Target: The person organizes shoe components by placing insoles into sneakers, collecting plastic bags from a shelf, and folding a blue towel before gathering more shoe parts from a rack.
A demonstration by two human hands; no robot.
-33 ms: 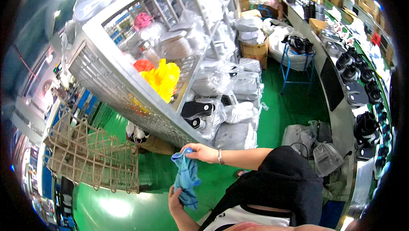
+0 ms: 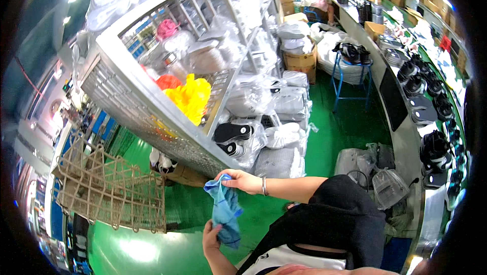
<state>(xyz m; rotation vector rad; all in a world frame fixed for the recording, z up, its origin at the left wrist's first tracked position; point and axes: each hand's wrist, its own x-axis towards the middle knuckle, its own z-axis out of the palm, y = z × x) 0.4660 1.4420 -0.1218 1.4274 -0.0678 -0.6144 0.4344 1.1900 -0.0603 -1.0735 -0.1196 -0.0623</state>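
a blue cloth (image 2: 225,214) hangs between the two bare hands over the green floor (image 2: 350,128), just below the near corner of a grey metal rack (image 2: 167,118). the right hand (image 2: 241,181), a silvery bracelet (image 2: 264,186) at its wrist, pinches the cloth's top with thumb and fingers closed. the left hand (image 2: 210,237) is lower down, its fingers bent round the lower left edge, thumb to the front; the fingertips behind are hidden, so the hold there seems closed, though how firm is hard to tell. the cloth droops in loose folds. on the rack's shelf lies a crumpled yellow bag (image 2: 192,100), with a black shoe sole (image 2: 232,133) among clear-wrapped bundles lower down. left of the hands stands a beige wire frame (image 2: 111,189), near a cardboard box (image 2: 187,176). farther off, black shoes (image 2: 352,52) rest on a blue stool (image 2: 334,92).
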